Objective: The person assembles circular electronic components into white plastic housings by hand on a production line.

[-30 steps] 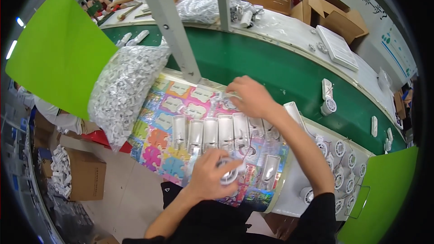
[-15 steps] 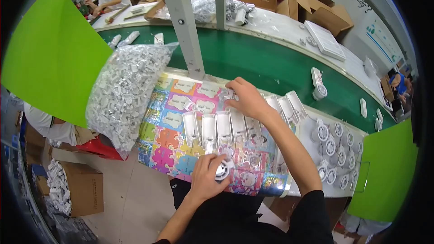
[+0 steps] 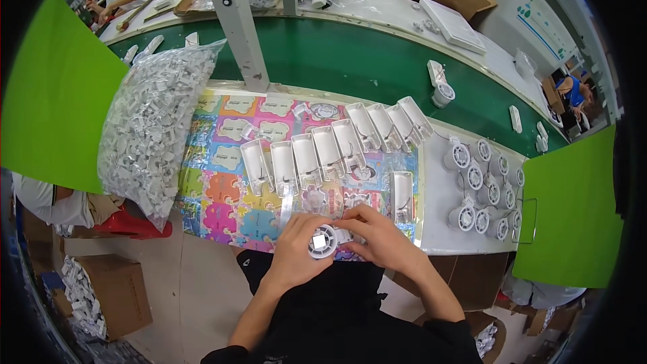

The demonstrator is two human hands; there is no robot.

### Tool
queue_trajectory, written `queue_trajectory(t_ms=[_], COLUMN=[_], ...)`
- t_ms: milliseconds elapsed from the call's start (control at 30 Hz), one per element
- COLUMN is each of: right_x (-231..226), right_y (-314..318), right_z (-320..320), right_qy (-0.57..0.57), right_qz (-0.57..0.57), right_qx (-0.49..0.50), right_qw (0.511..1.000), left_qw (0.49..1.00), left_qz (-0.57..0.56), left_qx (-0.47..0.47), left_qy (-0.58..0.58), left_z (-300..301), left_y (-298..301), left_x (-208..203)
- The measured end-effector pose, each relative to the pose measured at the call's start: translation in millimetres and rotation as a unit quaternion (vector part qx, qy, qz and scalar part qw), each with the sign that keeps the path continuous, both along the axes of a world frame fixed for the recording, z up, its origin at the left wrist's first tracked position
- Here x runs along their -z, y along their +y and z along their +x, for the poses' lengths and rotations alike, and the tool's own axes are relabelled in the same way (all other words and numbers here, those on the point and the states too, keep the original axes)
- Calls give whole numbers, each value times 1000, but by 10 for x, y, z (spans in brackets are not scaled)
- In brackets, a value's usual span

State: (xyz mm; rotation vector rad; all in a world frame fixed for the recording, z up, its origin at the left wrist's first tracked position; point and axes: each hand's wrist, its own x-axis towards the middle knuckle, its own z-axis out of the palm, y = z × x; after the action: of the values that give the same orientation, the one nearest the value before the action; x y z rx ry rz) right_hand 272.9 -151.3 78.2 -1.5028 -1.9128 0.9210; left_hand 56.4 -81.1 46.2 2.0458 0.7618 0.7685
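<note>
Close to my body, my left hand [image 3: 296, 249] is closed around a white round lamp head [image 3: 323, 242], whose ringed face points up and shows a square piece in the middle. Pressed up against its right side is a small white plastic piece [image 3: 344, 236], pinched in the fingers of my right hand [image 3: 383, 239]. The fingers partly cover where the two parts meet. Beyond my hands, white trough-shaped housings [image 3: 305, 158] with thin wires lie in a slanting row on a colourful patterned mat [image 3: 222, 222]. One more housing [image 3: 402, 195] lies apart at the right.
A clear bag full of small white parts [image 3: 151, 128] stands at the left, beside a green panel [image 3: 60, 94]. Several round lamp heads [image 3: 488, 192] stand on the white surface at right. A grey post [image 3: 239, 34] rises before the green conveyor belt [image 3: 350, 61].
My right hand has come back from the small pieces at the mat's far side to the lamp head, now with a small white piece. The lamp head has turned, and the view has shifted.
</note>
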Motion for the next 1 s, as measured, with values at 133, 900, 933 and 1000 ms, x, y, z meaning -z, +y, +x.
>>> queue_trajectory(t_ms=[133, 900, 933, 1000], right_x=[-33, 325, 314, 318], right_y=[-148, -268, -266, -287], right_z=[-85, -376, -387, -338], right_qy=[58, 328, 333, 345], right_qz=[-25, -40, -36, -44], right_qx=[72, 227, 227, 219], right_qw=[995, 916, 914, 912], left_qw=[999, 921, 908, 895], left_qz=[17, -307, -332, -364], left_qx=[-21, -46, -52, -55], left_qy=[-23, -235, -249, -251], left_z=[31, 187, 179, 181], left_y=[-108, -110, -123, -134], left_x=[7, 394, 386, 377])
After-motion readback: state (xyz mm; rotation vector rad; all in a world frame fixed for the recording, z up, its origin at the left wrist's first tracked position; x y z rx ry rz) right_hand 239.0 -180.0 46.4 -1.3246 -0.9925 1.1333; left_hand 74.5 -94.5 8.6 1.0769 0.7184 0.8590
